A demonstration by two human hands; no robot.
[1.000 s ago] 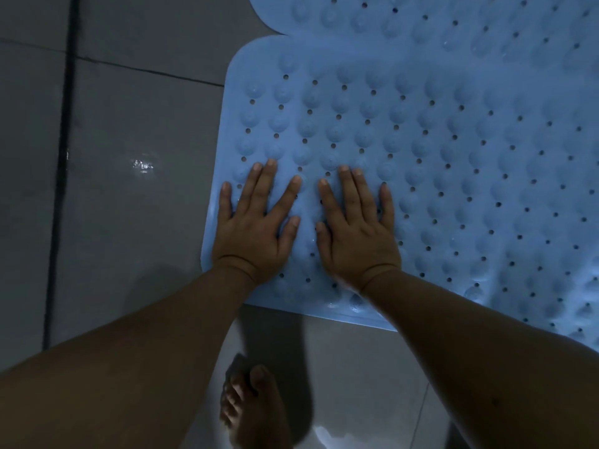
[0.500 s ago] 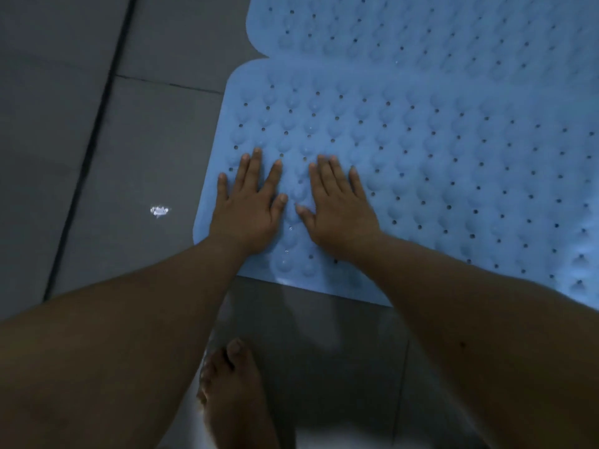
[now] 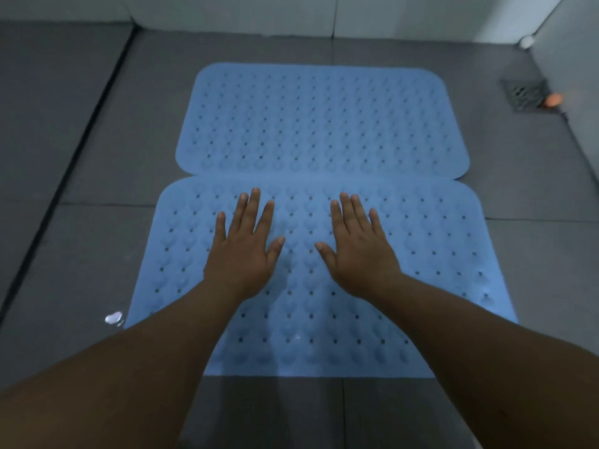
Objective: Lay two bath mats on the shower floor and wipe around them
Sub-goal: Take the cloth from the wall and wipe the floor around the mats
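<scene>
Two light blue rubber bath mats with bumps and small holes lie flat on the grey tiled shower floor, long edges touching. The far mat (image 3: 321, 118) sits nearer the wall, the near mat (image 3: 437, 254) right in front of me. My left hand (image 3: 243, 251) presses flat on the middle of the near mat with straight, spread fingers. My right hand (image 3: 359, 251) lies flat beside it, a hand's width to the right, fingers straight as well. Neither hand holds anything.
A square floor drain (image 3: 525, 94) lies at the far right with a small orange object (image 3: 553, 99) beside it. White tiled walls (image 3: 405, 17) rise behind and at the right. A dark groove (image 3: 81, 147) runs along the left. A wet glint (image 3: 113, 318) shows by the near mat's left corner.
My view has lifted and pulled back, so both mats show whole. My hands have moved from the near mat's left corner to its middle and spread apart, still flat.
</scene>
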